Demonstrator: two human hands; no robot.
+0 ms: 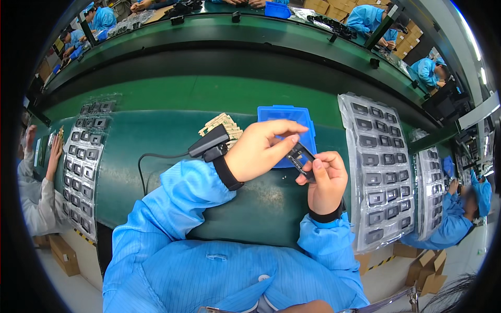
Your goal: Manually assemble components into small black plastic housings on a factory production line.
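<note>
A small black rectangular plastic housing [301,160] with a detailed inner face is held tilted over the bench. My right hand [327,182] pinches its lower right side between thumb and fingers. At the upper left end, my left hand [263,148] is closed, thumb and fingers against the housing; some of its fingertips are hidden. Behind the hands stands a blue plastic bin [284,112], partly covered by them. A stack of beige sticker sheets [219,124] lies left of the bin. A black device on a wrist strap [211,143], with a cable, sits on my left wrist.
To the right lies a clear blister tray [373,177] with rows of black housings; a similar tray [83,167] is far left, near another person's hand [55,154]. The cable [141,167] crosses the green bench [156,130]. Co-workers sit along the far bench and at right.
</note>
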